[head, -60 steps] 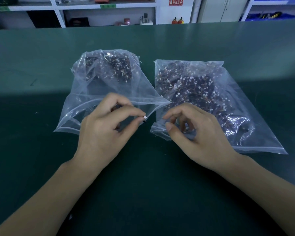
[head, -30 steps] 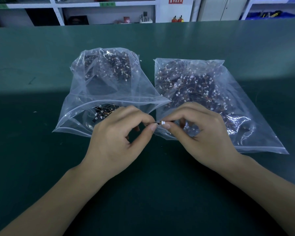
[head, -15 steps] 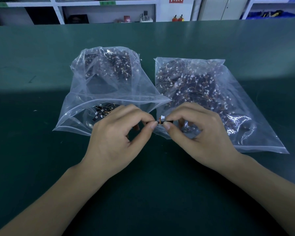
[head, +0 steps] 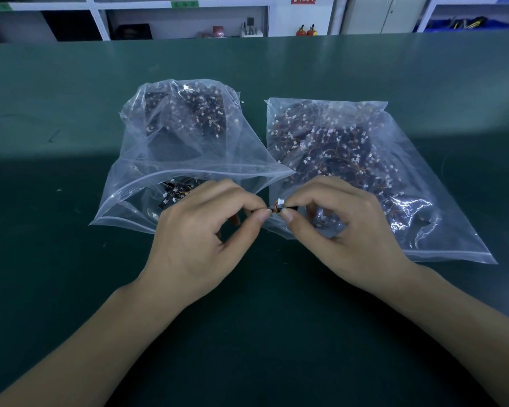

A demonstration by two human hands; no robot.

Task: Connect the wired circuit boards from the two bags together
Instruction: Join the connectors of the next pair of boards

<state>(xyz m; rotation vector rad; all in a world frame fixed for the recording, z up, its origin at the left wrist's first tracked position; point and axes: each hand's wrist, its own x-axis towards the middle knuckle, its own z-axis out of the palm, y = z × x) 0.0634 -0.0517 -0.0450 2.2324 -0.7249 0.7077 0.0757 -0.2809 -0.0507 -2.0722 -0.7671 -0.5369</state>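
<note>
Plastic bags (head: 350,160), two (both full); two hands (head: 194,233) pinch one wired connector (head: 278,205).

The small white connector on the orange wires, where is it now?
Head view, centre: the small white connector sits between the left hand and right hand, at the fingertips, before both clear plastic bags.

L hand (head: 197,239) & R hand (head: 340,230) closed in from apart, fingertips met over wired boards (head: 277,207) pinched between them.
</note>
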